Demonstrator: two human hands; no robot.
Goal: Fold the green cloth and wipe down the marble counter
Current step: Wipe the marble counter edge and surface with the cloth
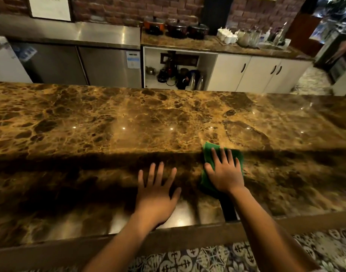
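The brown marble counter [109,118] stretches across the whole view in front of me. A folded green cloth [208,154] lies flat on it, right of centre. My right hand [225,171] presses down on the cloth with its fingers spread, covering most of it. My left hand [155,193] rests palm-down on the bare marble just left of the cloth, fingers apart, holding nothing. The two hands are a short gap apart.
Behind the counter stand steel fridge units [79,61], an open cupboard with kettles and flasks [178,75], and white cabinets [256,73]. Pots [176,28] and white cups [227,36] sit on the back counter. Patterned floor tiles [207,258] lie below the near edge.
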